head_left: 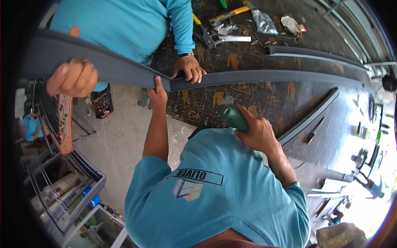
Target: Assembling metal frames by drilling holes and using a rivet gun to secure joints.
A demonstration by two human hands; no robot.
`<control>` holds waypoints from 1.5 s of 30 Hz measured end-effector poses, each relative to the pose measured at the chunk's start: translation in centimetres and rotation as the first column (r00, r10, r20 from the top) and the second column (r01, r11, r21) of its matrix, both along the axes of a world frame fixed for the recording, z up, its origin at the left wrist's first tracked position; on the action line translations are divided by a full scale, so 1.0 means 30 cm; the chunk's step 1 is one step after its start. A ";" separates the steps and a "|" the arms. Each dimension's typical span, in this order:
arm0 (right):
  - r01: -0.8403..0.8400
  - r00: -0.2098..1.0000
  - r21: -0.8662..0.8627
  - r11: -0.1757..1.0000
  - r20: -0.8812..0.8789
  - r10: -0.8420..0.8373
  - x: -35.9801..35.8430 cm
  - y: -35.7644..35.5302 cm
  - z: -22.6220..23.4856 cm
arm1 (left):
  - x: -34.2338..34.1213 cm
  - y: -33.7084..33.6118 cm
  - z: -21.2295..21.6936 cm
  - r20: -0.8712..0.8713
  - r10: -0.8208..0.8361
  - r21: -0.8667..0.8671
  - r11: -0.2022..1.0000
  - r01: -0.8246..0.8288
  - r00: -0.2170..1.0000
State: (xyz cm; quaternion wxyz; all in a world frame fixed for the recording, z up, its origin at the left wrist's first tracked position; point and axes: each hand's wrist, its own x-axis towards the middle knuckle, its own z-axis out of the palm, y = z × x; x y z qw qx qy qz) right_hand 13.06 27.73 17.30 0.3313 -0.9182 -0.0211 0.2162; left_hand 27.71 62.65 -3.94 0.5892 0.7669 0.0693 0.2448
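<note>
My left hand (158, 94) is closed on a long dark grey metal profile (124, 68), thumb on top, close to the corner where it meets a second grey profile (264, 77). In my right hand (261, 133) is a green power drill (233, 116), held just on my side of the second profile. Its front end is blurred, so I cannot tell whether a bit is fitted. Across from me, a co-worker in a blue shirt grips the first profile with one hand (74, 78). The co-worker's other hand (190, 68) presses down on the second profile beside the corner.
Pliers (204, 38), a yellow-handled hammer (231, 14) and small metal pieces lie on the dark patterned table (198, 107). More grey profiles (314, 113) rest at the right, near a utility knife (315, 130). A rack of frames (70, 194) stands at lower left.
</note>
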 end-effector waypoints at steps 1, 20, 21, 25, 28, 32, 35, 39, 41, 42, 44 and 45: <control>-0.024 0.999 -0.031 0.999 0.048 0.025 -0.011 -0.001 -0.014 | 0.005 0.025 -0.020 -0.028 0.010 0.099 0.995 -0.008 1.000; 0.323 0.937 0.162 0.932 0.084 -0.339 -0.082 0.016 -0.089 | 0.041 0.143 0.041 -0.483 -0.462 0.613 0.429 0.664 0.744; 0.333 0.936 0.164 0.929 0.059 -0.346 -0.080 0.026 -0.083 | 0.043 0.140 0.043 -0.504 -0.472 0.598 0.413 0.687 0.723; 0.454 0.890 0.208 0.867 -0.051 -0.454 -0.053 0.035 -0.048 | 0.062 0.121 0.068 -0.469 -0.489 0.656 0.365 0.660 0.736; 0.505 0.863 0.300 0.809 -0.148 -0.484 -0.031 0.016 -0.046 | 0.067 0.123 0.088 -0.525 -0.492 0.599 0.366 0.712 0.695; 0.508 0.857 0.458 0.729 -0.185 -0.481 0.004 -0.007 -0.125 | 0.031 0.107 0.053 -0.175 -0.554 0.212 0.786 0.581 0.814; 0.508 0.861 0.419 0.753 -0.213 -0.462 0.033 -0.017 -0.215 | -0.025 0.073 0.001 -0.038 -0.392 -0.006 0.920 0.392 0.919; 0.493 0.870 0.397 0.775 -0.191 -0.455 0.047 -0.018 -0.278 | -0.017 0.017 -0.045 -0.015 -0.190 0.047 0.981 0.191 0.982; 0.496 0.868 0.401 0.770 -0.192 -0.459 0.043 -0.022 -0.292 | -0.006 -0.008 -0.052 -0.034 -0.074 0.105 0.991 0.077 0.997; 0.488 0.871 0.412 0.770 -0.169 -0.462 0.040 -0.027 -0.301 | -0.006 -0.015 -0.050 -0.042 -0.067 0.112 0.991 0.071 0.997; 0.475 0.878 0.402 0.783 -0.149 -0.456 0.034 -0.049 -0.333 | 0.004 -0.030 -0.048 -0.047 -0.010 0.121 0.993 0.016 0.999; 0.416 0.902 0.422 0.805 -0.074 -0.426 0.031 -0.062 -0.356 | 0.004 -0.034 -0.047 -0.056 -0.012 0.126 0.992 0.018 0.998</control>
